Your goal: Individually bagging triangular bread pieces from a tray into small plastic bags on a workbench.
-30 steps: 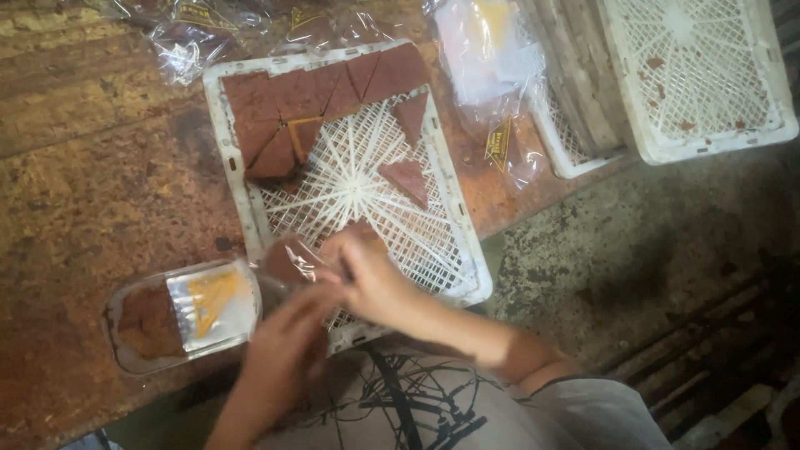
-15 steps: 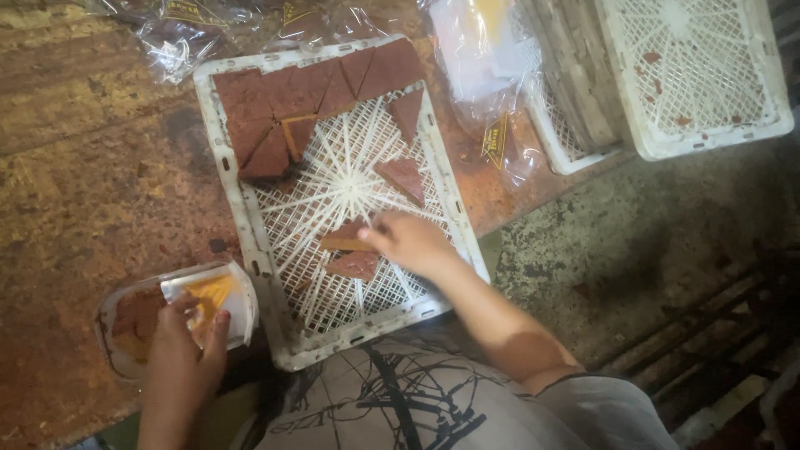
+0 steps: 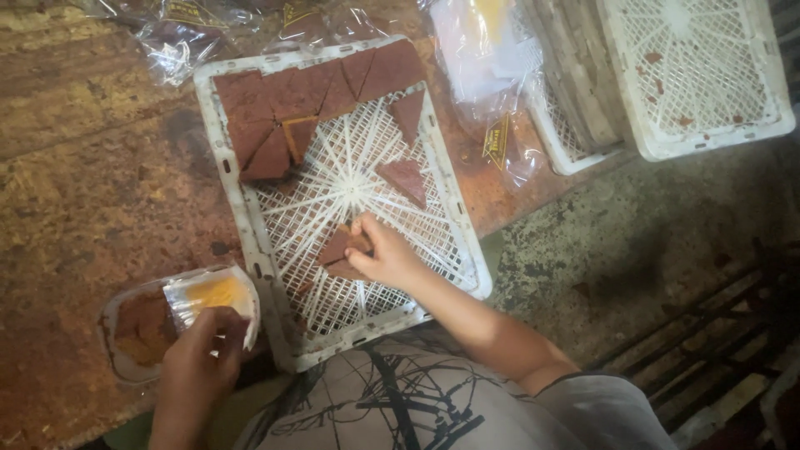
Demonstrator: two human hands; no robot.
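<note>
- Two hands work: my right hand [image 3: 385, 252] pinches a brown wedge [image 3: 340, 247] near the middle of the white tray [image 3: 454, 225].
- My left hand [image 3: 200, 358] grips a clear bag [image 3: 179, 312], near left of the tray, fingers closed on its edge.
- More wedges [image 3: 317, 92] fill the tray's far end.

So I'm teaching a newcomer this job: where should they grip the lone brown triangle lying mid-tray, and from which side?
Probably pinch the brown triangle across its two long edges, coming straight down from above. It lies flat on the white lattice tray, apart from the other pieces, so its edges look free all round.
</note>
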